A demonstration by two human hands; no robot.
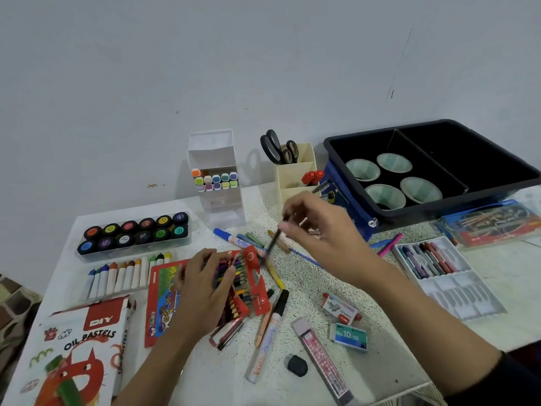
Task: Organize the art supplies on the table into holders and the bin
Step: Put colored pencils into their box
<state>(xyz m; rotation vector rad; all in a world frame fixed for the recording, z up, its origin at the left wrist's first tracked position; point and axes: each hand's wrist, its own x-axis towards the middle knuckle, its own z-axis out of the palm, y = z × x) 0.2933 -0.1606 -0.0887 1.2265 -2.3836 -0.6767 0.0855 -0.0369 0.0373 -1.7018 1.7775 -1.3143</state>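
Note:
My left hand (202, 285) grips a red box of coloured pencils (243, 285) lying open on the table. Above the box, my right hand (319, 232) pinches a thin dark pencil (270, 246), blurred, its tip pointing down toward the box. Behind them stand a cream holder (295, 177) with black scissors (276, 148) and red markers, a clear marker holder (216, 177) with several coloured caps, and a black bin (433, 168) containing several tape rolls. Loose markers (265, 335) and pencils lie around the box.
At left sit a paint pot tray (134, 232), a row of oil pastels (126, 275) and their box (79, 353). Staple boxes (348, 335), a lead case (322, 361) and a black eraser (297, 365) lie in front. A white pen tray (439, 273) lies at right.

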